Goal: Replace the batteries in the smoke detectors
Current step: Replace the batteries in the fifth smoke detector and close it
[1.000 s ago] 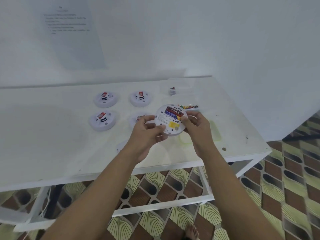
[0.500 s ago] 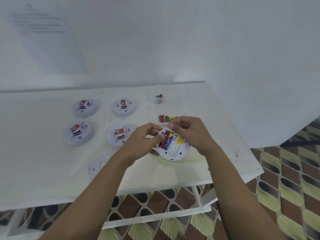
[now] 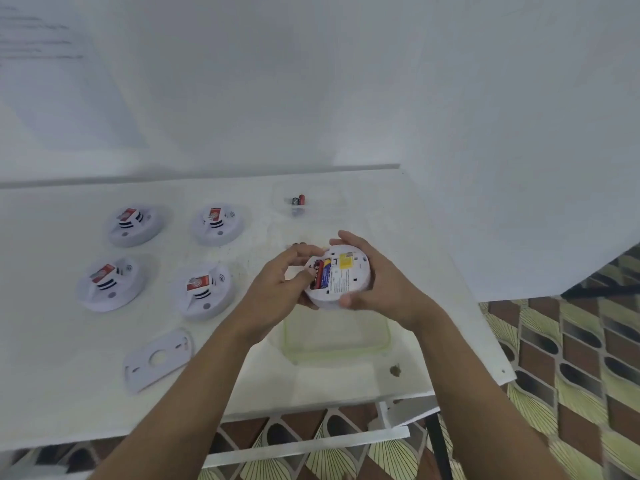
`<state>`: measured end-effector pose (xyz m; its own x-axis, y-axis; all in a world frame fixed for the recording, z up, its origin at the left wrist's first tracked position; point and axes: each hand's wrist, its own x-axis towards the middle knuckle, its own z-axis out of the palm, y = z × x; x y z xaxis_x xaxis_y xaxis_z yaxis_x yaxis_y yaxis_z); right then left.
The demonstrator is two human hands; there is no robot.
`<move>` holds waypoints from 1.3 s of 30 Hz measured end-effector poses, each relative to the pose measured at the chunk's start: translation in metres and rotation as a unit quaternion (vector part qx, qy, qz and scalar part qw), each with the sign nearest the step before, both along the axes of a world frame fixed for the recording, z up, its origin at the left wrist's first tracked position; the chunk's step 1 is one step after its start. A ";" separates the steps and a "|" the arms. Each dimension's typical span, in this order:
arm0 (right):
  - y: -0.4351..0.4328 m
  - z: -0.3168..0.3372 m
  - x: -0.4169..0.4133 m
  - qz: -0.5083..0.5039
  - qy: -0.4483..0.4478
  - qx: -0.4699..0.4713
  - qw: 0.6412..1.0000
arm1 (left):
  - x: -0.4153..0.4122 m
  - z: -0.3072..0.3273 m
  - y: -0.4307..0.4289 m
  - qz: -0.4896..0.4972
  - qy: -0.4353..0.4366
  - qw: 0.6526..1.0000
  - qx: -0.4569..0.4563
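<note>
My right hand (image 3: 377, 289) now cradles the detector (image 3: 337, 277) lower over the table (image 3: 52, 341) (back up); left hand (image 3: 280, 289) pinches, apparently, its batteries (image 3: 318, 273)

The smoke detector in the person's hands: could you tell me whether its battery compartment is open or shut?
Open. The held smoke detector is back side up, and a red-and-black battery lies exposed at its left edge under the left hand fingers.

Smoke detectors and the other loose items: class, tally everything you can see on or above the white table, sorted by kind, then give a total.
Smoke detectors: 5, four on the table, one held
Loose cover plates: 1
Batteries in clear tub: 2
Clear containers: 2
Total: 10
</note>
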<state>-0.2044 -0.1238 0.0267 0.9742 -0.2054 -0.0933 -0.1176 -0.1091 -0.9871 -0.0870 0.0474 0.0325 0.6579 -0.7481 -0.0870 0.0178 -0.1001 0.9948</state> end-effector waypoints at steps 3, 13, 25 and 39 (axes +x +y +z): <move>-0.011 0.005 0.000 0.019 0.020 -0.063 0.998 | 0.000 0.001 -0.009 0.003 -0.025 1.000 0.015; -0.036 0.012 -0.001 0.036 -0.020 -0.161 0.986 | 0.003 0.001 -0.030 0.003 -0.278 0.957 0.082; -0.042 0.012 -0.006 0.035 -0.022 -0.209 0.977 | -0.003 0.015 -0.048 0.003 -0.302 0.944 0.133; -0.040 0.000 -0.015 0.005 -0.053 -0.147 0.988 | -0.010 0.017 -0.053 0.007 -0.283 0.956 0.069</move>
<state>-0.2198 -0.1635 0.0272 0.9774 -0.1991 0.0711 -0.0133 -0.3936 -0.9192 -0.0974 -0.0053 0.0498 0.6383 -0.7463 0.1887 -0.5183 -0.2354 0.8222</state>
